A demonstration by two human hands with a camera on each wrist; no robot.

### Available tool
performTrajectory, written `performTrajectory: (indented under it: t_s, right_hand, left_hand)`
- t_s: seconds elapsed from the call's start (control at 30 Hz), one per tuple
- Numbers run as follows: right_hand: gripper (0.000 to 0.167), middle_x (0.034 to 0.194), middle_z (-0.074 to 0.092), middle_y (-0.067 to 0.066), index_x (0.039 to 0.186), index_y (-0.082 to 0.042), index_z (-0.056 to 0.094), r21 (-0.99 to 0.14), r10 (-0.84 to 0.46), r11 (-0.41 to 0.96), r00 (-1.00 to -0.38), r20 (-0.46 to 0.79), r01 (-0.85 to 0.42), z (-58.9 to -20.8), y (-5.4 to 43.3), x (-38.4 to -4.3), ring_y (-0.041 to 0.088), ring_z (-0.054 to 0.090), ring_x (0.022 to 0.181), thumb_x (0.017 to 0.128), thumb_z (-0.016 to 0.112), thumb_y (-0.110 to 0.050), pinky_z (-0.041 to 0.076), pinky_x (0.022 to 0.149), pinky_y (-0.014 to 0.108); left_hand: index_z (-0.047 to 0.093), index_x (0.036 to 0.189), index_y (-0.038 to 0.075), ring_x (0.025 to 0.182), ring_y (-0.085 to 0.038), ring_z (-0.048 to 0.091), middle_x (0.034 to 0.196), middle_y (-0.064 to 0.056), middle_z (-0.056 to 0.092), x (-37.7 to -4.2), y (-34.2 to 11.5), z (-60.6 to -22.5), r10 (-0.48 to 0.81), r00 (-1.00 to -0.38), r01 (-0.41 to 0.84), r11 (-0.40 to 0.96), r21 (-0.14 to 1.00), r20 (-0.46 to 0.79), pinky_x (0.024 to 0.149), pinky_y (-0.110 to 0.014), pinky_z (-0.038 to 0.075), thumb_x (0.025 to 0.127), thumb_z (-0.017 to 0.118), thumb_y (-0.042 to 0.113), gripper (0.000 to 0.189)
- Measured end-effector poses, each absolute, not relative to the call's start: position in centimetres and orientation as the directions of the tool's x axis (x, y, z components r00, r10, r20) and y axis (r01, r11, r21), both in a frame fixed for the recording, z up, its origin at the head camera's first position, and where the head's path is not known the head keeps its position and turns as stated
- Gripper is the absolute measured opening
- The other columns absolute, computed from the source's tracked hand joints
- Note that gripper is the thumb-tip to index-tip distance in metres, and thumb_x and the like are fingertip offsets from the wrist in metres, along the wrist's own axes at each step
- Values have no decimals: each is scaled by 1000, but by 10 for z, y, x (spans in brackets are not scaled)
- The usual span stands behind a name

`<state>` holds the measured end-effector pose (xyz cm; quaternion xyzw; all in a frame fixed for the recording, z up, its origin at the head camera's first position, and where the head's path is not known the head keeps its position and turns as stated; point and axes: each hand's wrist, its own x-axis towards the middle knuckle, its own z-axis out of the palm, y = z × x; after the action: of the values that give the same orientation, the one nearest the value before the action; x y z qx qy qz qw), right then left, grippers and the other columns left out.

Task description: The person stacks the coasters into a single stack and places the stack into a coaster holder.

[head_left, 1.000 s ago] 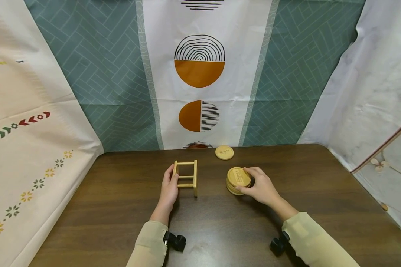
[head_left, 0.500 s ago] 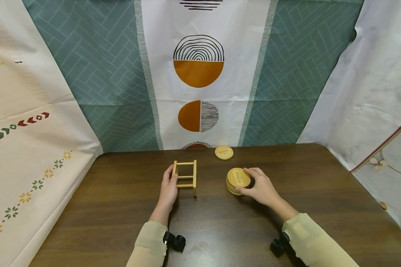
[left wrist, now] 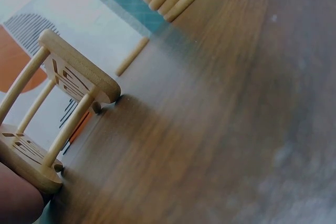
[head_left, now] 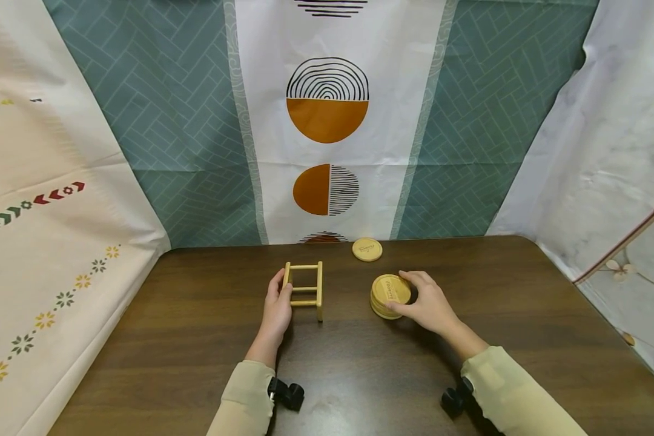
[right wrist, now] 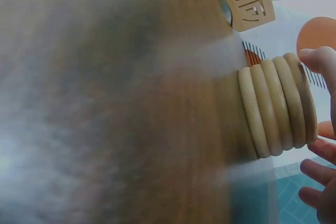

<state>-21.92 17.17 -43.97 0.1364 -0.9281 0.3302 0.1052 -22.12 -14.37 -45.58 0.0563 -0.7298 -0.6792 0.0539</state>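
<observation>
In the head view my left hand (head_left: 276,312) grips the left side of a small pale wooden coaster rack (head_left: 320,290) with thin crossbars, standing on the table. A fingertip shows at its lower side in the left wrist view. To the right is a stack of several round wooden coasters (head_left: 382,309). My right hand (head_left: 427,306) is at its right side, thumb over the near edge of the engraved top coaster (head_left: 386,287), index fingertip by the far rim. In the right wrist view the other fingers (right wrist: 315,172) are spread beside the stack.
A single wooden coaster (head_left: 367,249) lies flat near the table's back edge. Dark wood tabletop (head_left: 338,375) stretches in front of the hands. A patterned cloth (head_left: 196,151) hangs right behind the table, with light cloths at both sides.
The top coaster has settled slightly lower and lines up with the stack. The right index fingertip has lifted a little off its far rim. The left hand and rack stay put.
</observation>
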Motion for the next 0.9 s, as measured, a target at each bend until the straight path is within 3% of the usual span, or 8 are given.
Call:
performTrajectory:
  t_s: [0.3, 0.9]
  right_hand:
    - [71, 130, 53, 13, 131, -5, 55, -578, -207, 743, -937, 281, -337, -432, 167, -229, 34, 49, 122, 76, 73, -46, 40, 100, 52]
    - [68, 133, 53, 18, 130, -2, 54, -559, -325, 745, -930, 172, -364, -420, 161, -261, 37, 46, 126, 81, 69, -46, 38, 101, 54]
  left_hand:
    - [26, 149, 8, 139, -29, 28, 151, -14, 30, -224, -144, -459, -154, -988, -6, 67, 998, 4, 113, -49, 22, 100, 37, 16, 51]
    - [26, 148, 7, 137, -31, 30, 150, -16, 32, -224, -144, -458, -159, -987, 6, 55, 998, 15, 113, -49, 23, 100, 38, 14, 50]
